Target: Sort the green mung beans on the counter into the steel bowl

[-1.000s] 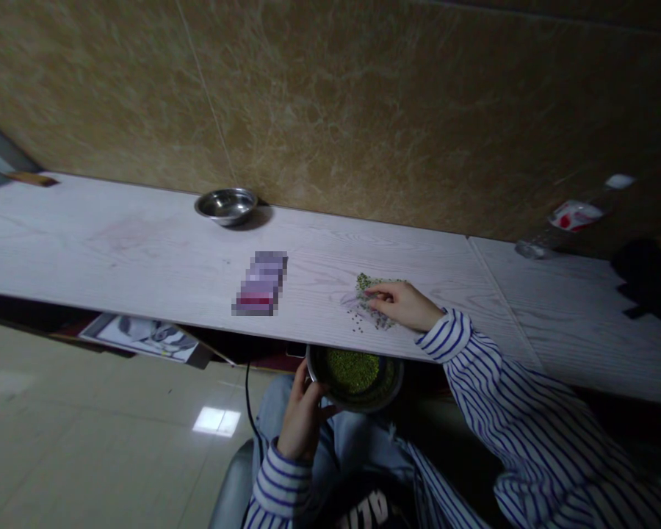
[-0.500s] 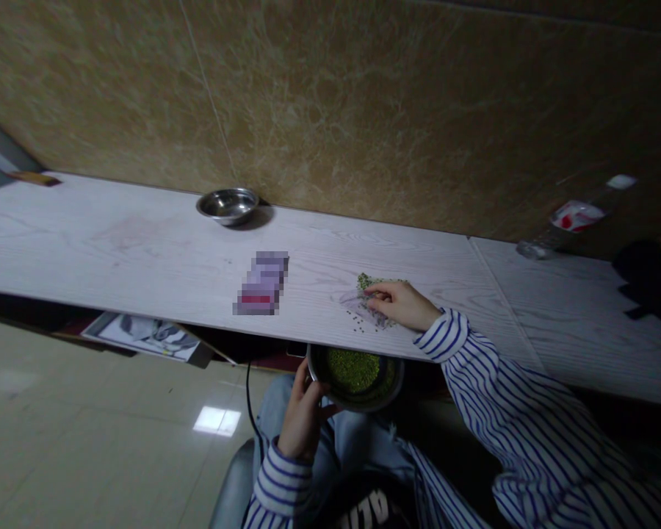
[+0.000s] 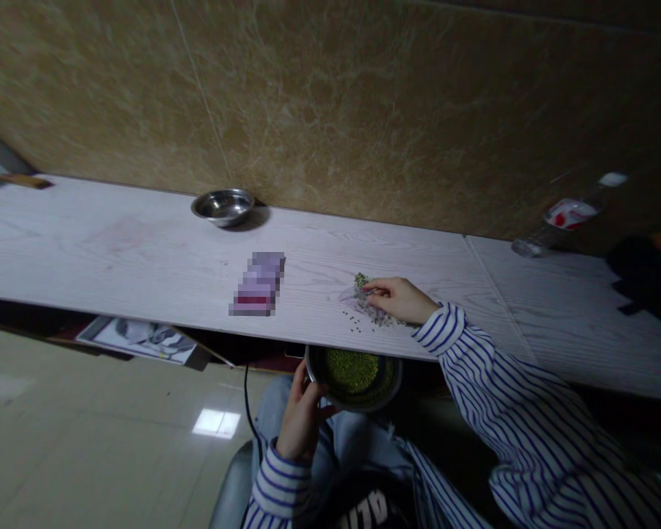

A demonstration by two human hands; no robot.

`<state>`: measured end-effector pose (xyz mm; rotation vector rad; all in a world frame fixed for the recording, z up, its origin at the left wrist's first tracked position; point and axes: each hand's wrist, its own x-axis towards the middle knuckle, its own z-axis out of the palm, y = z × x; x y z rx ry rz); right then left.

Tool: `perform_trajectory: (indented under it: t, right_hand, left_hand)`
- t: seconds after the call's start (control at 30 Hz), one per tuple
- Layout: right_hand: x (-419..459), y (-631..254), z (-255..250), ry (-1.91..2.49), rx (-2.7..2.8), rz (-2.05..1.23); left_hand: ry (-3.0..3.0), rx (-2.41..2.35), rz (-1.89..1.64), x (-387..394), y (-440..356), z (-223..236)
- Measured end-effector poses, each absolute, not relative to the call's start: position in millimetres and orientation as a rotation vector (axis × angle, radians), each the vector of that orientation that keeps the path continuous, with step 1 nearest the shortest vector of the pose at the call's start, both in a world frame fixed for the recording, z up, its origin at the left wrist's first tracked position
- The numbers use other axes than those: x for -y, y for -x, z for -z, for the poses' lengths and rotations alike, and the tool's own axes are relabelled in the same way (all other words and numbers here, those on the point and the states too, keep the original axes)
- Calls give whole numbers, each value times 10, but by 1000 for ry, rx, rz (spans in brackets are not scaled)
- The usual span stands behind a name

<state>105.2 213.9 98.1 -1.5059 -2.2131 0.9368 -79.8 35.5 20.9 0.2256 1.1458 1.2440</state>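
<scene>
My left hand (image 3: 300, 415) grips the rim of a metal bowl (image 3: 388, 388) holding green beans (image 3: 353, 369), kept just under the front edge of the pale wooden table (image 3: 143, 257). My right hand (image 3: 399, 300) rests on the table with its fingers curled over a small pile of green beans (image 3: 363, 282). A few loose beans (image 3: 354, 320) lie scattered beside it, near the table's edge. Both sleeves are blue-and-white striped.
An empty steel bowl (image 3: 223, 206) stands at the back by the marbled wall. A blurred purple packet (image 3: 258, 282) lies mid-table. A plastic bottle (image 3: 567, 214) lies at the far right beside a dark object (image 3: 647, 275). A picture frame (image 3: 143, 339) leans under the table.
My right hand has slid slightly left and back over the bean pile. The left hand and bowl have stayed put.
</scene>
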Motion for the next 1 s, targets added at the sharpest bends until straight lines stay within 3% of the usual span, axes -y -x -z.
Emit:
perform_trajectory:
  t: [1.0]
  right_hand:
    - [-2059,-993,-967,1469,2211,-915]
  left_hand:
    - [-267,-1158,-1209,-363,798,-164]
